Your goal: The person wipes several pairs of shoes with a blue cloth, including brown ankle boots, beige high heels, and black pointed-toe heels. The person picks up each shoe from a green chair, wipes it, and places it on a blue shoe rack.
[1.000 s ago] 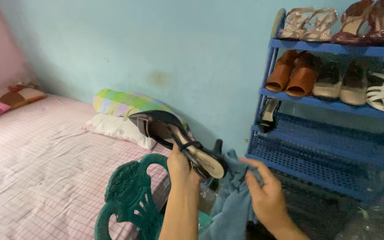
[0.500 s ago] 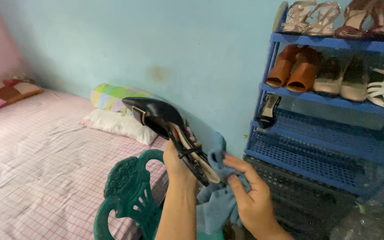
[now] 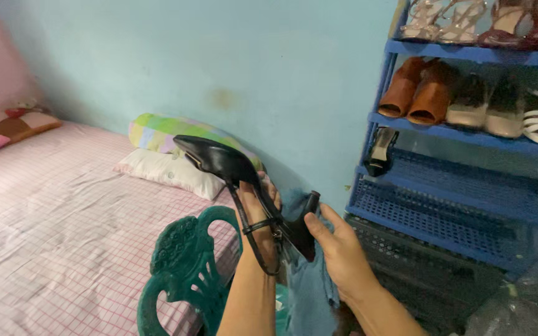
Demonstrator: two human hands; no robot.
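Left hand (image 3: 258,214) grips the black heeled shoe (image 3: 231,177); right hand (image 3: 339,249) presses blue cloth (image 3: 309,286) against its heel.

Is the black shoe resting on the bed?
No, the left hand holds the black shoe up in the air above the green chair.

2 bare forearms, sleeveless; left hand (image 3: 258,214), right hand (image 3: 337,249) ungloved.

Black heeled shoe (image 3: 219,163), blue-grey cloth (image 3: 309,286), dark green chair (image 3: 185,261). Bedsheet (image 3: 51,218) is pink-and-white checked, pillow (image 3: 157,132) has pastel checks, shoe rack (image 3: 468,186) bright blue, wall (image 3: 219,56) pale turquoise.
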